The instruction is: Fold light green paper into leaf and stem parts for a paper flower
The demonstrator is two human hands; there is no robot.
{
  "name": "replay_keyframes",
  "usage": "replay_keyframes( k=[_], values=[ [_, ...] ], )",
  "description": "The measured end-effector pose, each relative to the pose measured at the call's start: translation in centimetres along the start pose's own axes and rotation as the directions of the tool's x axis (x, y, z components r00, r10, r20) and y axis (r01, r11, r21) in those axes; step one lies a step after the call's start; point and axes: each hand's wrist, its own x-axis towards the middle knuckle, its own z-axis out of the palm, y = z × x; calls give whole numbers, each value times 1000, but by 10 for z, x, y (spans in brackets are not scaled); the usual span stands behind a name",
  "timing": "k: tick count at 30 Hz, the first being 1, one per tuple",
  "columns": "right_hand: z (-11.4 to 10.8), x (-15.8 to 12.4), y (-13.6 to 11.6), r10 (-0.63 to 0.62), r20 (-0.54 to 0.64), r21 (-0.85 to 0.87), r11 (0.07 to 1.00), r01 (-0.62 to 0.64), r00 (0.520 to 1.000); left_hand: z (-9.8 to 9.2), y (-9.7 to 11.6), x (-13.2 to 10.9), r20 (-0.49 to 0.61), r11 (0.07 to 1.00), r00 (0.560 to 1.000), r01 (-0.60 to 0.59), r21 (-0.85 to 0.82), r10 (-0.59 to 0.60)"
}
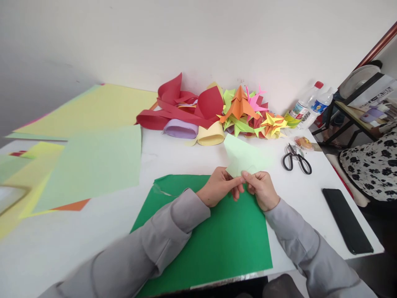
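A pale green folded paper piece [242, 157] is held up over the table, its lower edge pinched from both sides. My left hand [218, 187] grips it with thumb and fingers closed. My right hand [263, 188] pinches the same edge just to the right. Both hands hover above a dark green sheet [217, 240] lying flat near the table's front edge. Grey sleeves cover both forearms.
A heap of folded coloured paper figures [245, 111] and red, lilac and yellow paper rolls [186, 111] lies at the back. Black scissors [296, 159], a black phone [346, 219] and two bottles [310, 105] are on the right. Loose pale sheets [89, 165] cover the left. A person in patterned clothing [372, 165] sits at far right.
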Motion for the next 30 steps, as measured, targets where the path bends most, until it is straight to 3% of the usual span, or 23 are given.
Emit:
replay_keyframes(
  k=[14, 20, 23, 27, 30],
  values=[
    [3, -1, -2, 5, 93, 198, 980, -23, 996, -3, -6, 1, 21, 998, 1000, -6, -60, 7],
    [3, 1, -5, -22, 102, 288, 958, -8, 995, -4, -2, 2, -24, 992, 1000, 8, -125, -11],
    [1, 3, -4, -27, 89, 229, 973, 6, 996, -4, -2, 2, -17, 995, 1000, 18, -102, -20],
    [-2, 3, 2, -18, 100, 22, 1000, 16, 995, -3, -4, 2, -5, 999, 1000, 22, -35, -23],
    [-2, 1, 4, -22, 92, -47, 999, 26, 996, -2, -3, 1, 17, 996, 999, 50, -78, -48]
  ],
)
